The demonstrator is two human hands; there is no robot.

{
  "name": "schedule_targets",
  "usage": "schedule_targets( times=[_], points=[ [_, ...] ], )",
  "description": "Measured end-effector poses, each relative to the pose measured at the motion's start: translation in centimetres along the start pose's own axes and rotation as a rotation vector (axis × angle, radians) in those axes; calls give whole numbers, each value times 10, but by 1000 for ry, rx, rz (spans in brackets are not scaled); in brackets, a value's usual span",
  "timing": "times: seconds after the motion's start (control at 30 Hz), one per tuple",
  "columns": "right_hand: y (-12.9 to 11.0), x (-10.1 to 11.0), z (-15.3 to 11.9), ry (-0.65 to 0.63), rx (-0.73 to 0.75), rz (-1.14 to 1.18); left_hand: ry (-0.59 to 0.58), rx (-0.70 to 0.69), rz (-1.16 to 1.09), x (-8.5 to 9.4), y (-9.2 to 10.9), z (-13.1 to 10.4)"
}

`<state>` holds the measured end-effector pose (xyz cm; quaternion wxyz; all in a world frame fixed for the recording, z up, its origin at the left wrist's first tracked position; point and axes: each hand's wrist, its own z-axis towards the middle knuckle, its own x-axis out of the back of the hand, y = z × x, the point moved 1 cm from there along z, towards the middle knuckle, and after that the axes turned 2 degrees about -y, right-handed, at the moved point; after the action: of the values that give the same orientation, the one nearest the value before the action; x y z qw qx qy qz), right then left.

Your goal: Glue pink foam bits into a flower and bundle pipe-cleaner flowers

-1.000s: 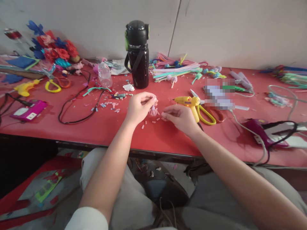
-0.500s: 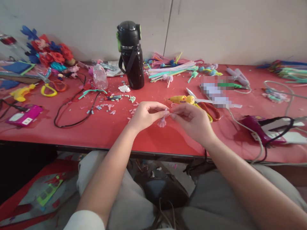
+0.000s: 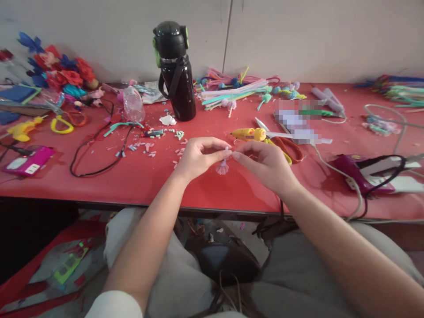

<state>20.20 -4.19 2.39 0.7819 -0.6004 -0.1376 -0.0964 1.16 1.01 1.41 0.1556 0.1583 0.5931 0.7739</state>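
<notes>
Above the front part of the red table [image 3: 159,181], my left hand [image 3: 202,155] pinches a small pale pink-purple tassel-like piece [image 3: 222,168], whose frayed end hangs down below the fingers. My right hand [image 3: 263,162] is right beside it, thumb and forefinger closed together near the left fingertips; whatever lies between them is too small to make out. Behind the right hand lie a yellow glue gun [image 3: 248,134] and scissors with orange and yellow handles [image 3: 289,149].
A black bottle [image 3: 180,88] stands behind the hands, with bundled pipe cleaners [image 3: 235,95] to its right. Small cut bits [image 3: 150,148] and a black cable [image 3: 96,174] lie left. Magenta power strips [image 3: 28,161] sit at both sides, with a white cable at right.
The view has shifted slightly, so table objects appear a little further left and up. My hands remain close together, the tassel-like piece still in my left hand.
</notes>
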Motion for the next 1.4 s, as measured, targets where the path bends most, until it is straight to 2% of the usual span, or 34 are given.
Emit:
schedule_targets(
  times=[0.23,0.47,0.7,0.93,1.4],
  points=[
    [6,-2,0,-117,-94,206,0,54,-89,-1,-4,1],
    [9,-5,-3,-143,-192,382,12,69,-150,0,-7,1],
    [8,-2,-3,-51,-190,228,67,88,-163,2,-10,3],
    [15,-11,-7,30,-291,314,201,54,-271,5,-12,4],
    [19,-31,-7,126,-318,325,220,46,-243,3,-13,4]
  ],
)
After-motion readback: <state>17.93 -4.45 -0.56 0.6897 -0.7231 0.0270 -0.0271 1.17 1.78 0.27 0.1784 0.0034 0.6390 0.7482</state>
